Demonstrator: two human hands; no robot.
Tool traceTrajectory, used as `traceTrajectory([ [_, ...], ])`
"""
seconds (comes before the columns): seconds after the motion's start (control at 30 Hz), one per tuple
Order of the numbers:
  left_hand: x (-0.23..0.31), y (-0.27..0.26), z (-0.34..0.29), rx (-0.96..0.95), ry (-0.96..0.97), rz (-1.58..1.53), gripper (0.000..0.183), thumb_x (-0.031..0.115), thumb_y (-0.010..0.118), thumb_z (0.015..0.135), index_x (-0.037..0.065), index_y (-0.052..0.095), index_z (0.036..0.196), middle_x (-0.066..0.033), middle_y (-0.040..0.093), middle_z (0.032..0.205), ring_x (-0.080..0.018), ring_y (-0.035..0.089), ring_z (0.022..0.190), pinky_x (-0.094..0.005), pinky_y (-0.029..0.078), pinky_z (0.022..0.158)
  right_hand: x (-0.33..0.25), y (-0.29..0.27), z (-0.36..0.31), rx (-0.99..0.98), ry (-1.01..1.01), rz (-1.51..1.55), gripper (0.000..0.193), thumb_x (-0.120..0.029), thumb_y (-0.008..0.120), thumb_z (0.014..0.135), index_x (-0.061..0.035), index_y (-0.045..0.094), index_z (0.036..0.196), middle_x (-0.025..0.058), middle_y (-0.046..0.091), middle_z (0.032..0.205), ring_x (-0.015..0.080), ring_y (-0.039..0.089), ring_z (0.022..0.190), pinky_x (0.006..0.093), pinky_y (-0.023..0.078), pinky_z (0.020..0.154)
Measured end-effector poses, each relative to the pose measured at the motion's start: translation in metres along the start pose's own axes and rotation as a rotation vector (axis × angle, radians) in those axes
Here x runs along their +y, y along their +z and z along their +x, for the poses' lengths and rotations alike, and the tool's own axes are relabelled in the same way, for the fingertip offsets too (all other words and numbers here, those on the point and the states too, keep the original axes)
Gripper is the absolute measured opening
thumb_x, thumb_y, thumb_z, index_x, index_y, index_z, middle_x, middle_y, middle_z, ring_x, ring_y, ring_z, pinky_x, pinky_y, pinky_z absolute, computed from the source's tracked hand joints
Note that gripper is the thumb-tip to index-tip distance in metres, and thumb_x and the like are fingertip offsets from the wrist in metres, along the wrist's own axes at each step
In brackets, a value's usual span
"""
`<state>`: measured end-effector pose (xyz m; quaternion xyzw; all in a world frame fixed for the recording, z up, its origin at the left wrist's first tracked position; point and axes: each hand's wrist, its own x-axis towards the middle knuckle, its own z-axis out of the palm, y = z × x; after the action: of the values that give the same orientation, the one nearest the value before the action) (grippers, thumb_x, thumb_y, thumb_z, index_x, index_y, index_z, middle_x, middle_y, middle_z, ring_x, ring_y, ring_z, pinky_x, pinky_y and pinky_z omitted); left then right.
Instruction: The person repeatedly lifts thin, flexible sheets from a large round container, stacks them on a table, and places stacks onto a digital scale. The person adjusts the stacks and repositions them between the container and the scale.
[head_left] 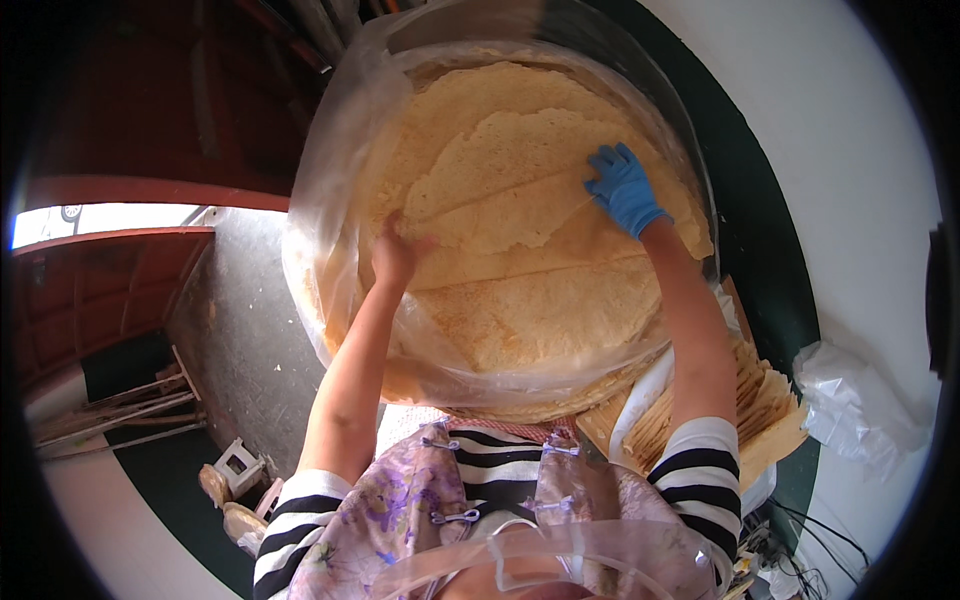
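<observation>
A tall stack of large, thin, round flatbreads lies in front of me inside a clear plastic bag. The bag's mouth is pulled wide around the pile. On top rests a sheet with a ragged, folded-looking edge. My left hand, bare, touches the stack's left side with thumb and forefinger apart; its other fingers are hard to make out. In a blue glove, my right hand lies on the top sheet at the right, fingers spread and gripping nothing.
Folded, stacked flatbread pieces sit at my lower right beside a crumpled plastic bag. Black cables trail below them. A red door stands at the left by grey floor. A small white stool-like object is lower left.
</observation>
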<state>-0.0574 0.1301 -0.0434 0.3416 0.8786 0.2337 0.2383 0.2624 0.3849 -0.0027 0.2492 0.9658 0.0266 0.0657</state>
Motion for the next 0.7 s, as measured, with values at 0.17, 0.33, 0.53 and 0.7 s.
traceTrajectory([
  [0.17,0.014,-0.018,-0.018,-0.131,-0.068,-0.014,0.092,0.033,0.087,0.055,0.008,0.042,0.13,-0.0185,0.063,0.102,-0.0309,0.061,0.094,-0.039,0.048,0.077,0.008,-0.021,0.04,0.148,0.333,0.235,0.048,-0.029,0.065,0.08,-0.0119,0.054,0.124,0.0093,0.047,0.134,0.0323,0.035,0.128,0.044,0.022,0.11],
  [0.33,0.015,-0.015,-0.036,-0.095,-0.086,-0.029,0.098,0.03,0.087,0.055,0.009,0.035,0.136,-0.0188,0.061,0.105,-0.0309,0.06,0.095,-0.0387,0.048,0.078,-0.079,-0.04,0.057,0.316,0.573,0.074,0.068,-0.036,0.063,0.081,-0.0119,0.037,0.139,0.018,0.03,0.144,0.0355,0.028,0.133,0.0468,0.02,0.109],
  [0.53,-0.001,-0.007,-0.04,-0.022,-0.116,-0.079,0.103,0.031,0.086,0.057,0.013,0.028,0.141,-0.0159,0.063,0.098,-0.0322,0.06,0.091,-0.039,0.047,0.079,-0.18,-0.008,0.001,0.237,0.398,0.45,0.076,-0.041,0.067,0.075,-0.0137,0.036,0.139,0.0175,0.029,0.144,0.0366,0.024,0.134,0.0535,0.016,0.109],
  [0.7,-0.003,-0.005,-0.03,0.006,-0.122,0.043,0.099,0.038,0.082,0.062,0.014,0.028,0.141,-0.0149,0.064,0.093,-0.0323,0.061,0.089,-0.0397,0.048,0.075,-0.154,0.01,-0.017,0.268,0.434,0.438,0.075,-0.044,0.066,0.074,-0.0153,0.038,0.138,0.0176,0.031,0.143,0.0375,0.025,0.134,0.0572,0.014,0.107],
])
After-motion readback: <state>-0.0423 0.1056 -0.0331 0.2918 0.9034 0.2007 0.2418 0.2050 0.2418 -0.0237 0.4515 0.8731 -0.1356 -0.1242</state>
